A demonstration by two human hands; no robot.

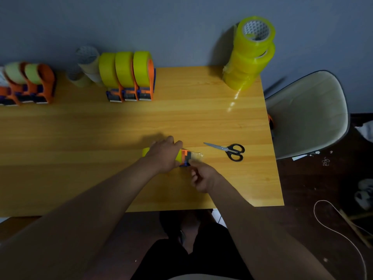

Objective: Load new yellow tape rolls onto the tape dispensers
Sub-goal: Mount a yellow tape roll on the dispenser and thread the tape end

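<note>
A person is sitting at a wooden table (80,138), seen from above, both bare forearms reaching forward. The left hand (164,154) is lying over a tape dispenser (184,157) loaded with a yellow roll, its fingers curled down around the roll and gripping it; the hand is covering most of the dispenser, so only a sliver of yellow is showing behind the wrist and the orange and blue front end is peeking out past the fingertips. The right hand (201,177) is sitting just beside that front end, thumb and forefinger pinched together at the dispenser's lower corner. Whether they are holding tape or the plastic itself is hard to make out. A short, clear strip of tape (196,155) is sticking out beyond the fingers, its edges blurred.

Just past the right fingertips, black-handled scissors (230,150) are lying flat, blades pointing back toward the hands. Well beyond both hands, at the far edge, three loaded dispensers (131,77) are standing side by side against the grey wall. Left of them, bare cardboard cores (87,65) are looking soft and dim. Further left, more orange dispensers (30,83) are being cut off by the frame. Far beyond the right fingers, a stack of new yellow rolls (250,53) is standing at the table corner. A pale chair (308,112) is standing off the table's right side.
</note>
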